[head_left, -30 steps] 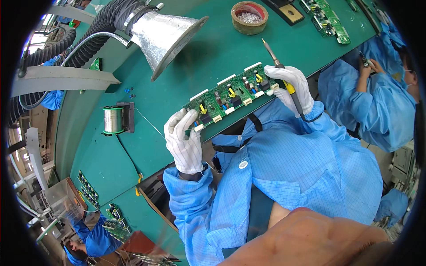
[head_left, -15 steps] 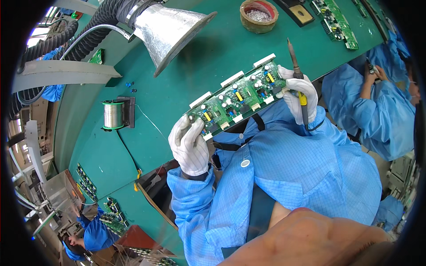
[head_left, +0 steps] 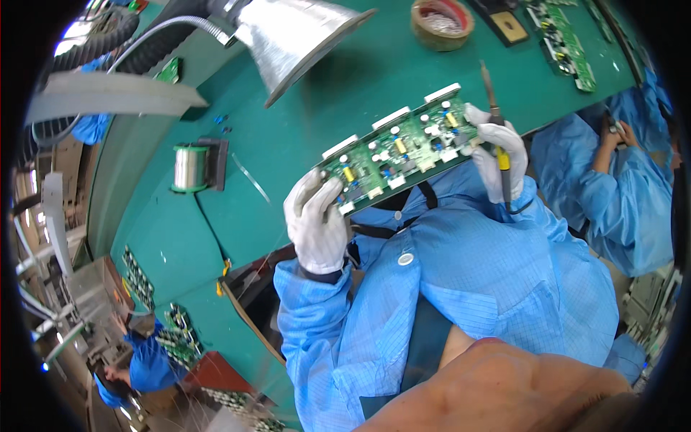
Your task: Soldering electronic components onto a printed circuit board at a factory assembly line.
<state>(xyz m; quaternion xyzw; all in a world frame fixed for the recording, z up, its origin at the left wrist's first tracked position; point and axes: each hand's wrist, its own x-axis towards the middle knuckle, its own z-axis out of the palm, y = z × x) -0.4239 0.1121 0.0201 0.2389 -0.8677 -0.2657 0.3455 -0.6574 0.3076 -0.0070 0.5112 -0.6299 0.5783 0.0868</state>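
Your left hand, in a soft white cloth glove, pinches one end of a long, narrow circuit board with its fingers bent over the edge; the glove hides just where your thumb presses. Your right hand, gloved in the same pale fabric, pinches the opposite end and also holds a slender soldering iron, its tapering metal shaft pointing up past your fingers, its dark handle banded with smooth yellow. So the board spans the space between your hands across the near edge of the flat green bench, slanting up toward your right. It is glossy green, crowded with stubby white blocks, rounded capacitors and small yellow boxy parts, with three long white strips along its far edge. Beyond your left hand, silvery wire winds round a cylindrical spool with green rims. Farther off, a crinkled silver hood flares like a cone, and near it sits a squat, round brown container with a red inner rim. Finely checked blue sleeves wrinkle around your forearms
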